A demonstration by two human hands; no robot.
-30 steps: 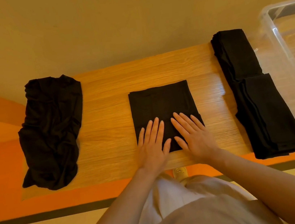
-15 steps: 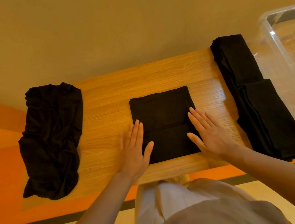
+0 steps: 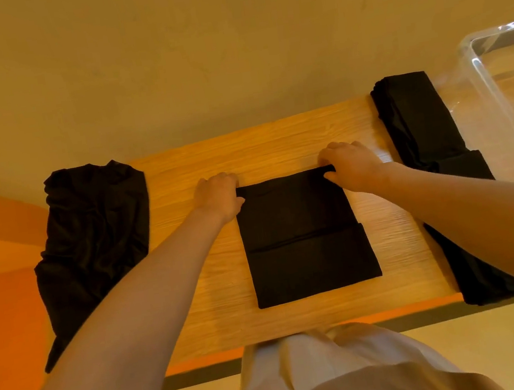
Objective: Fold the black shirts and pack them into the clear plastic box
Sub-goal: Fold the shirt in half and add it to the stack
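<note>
Currently mid-fold. Half-folded black shirt (image 3: 306,237) flat at centre of wooden table (image 3: 275,146), roughly rectangular, long axis running away from the body; a cross-seam visible about two-thirds of the way toward the near edge.

Left hand (image 3: 218,197) at far-left corner, fingers curled, pinching the far edge. Right hand (image 3: 352,165) at far-right corner, fingers likewise curled over the same edge, thumb on top of the cloth. Both arms fully extended; both hands equally placed, neither nearer.

Key relation: gripped edge lies farthest from the body, rest of the shirt lies between hands and body. Likely next move: far edge drawn back toward the near edge, halving along the long axis. Corners need to travel level or the fold skews.

Stack of folded shirts (image 3: 437,169) along right side of table, just beside clear plastic box (image 3: 500,101) at far right, box partly out of frame. Crumpled unfolded shirts (image 3: 94,247) heaped at left end, overhanging the table edge.
</note>
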